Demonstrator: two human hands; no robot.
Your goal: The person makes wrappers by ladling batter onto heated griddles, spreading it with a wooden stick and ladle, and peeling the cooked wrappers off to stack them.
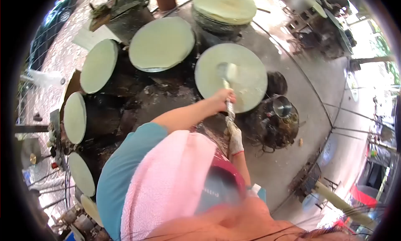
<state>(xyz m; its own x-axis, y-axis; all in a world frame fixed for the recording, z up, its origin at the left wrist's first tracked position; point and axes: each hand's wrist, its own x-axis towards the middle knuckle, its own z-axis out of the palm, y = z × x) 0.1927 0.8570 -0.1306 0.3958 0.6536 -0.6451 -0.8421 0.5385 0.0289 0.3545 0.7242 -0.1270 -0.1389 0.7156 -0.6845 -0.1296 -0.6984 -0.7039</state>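
Observation:
My bare left hand [224, 100] is closed around the upper shaft of a long-handled tool [229, 111], whose shaft has a pale wrapping. My right hand [235, 139], in a white knitted glove with a red cuff, grips the same shaft lower down, nearer my body. The tool's grey and whitish head [227, 69] is blurred over a round pale-green surface [250, 82] in front of me. That surface looks wet, with lighter patches on its right side. Whether the head touches it, I cannot tell.
More round pale-green tops [162, 44] curve around to my left on dark stands. Right of the work lies a metal bowl [282, 106] on a sooty round drum [271, 130]. A pink towel [167, 178] hangs over my chest. Concrete floor [309, 136] extends right.

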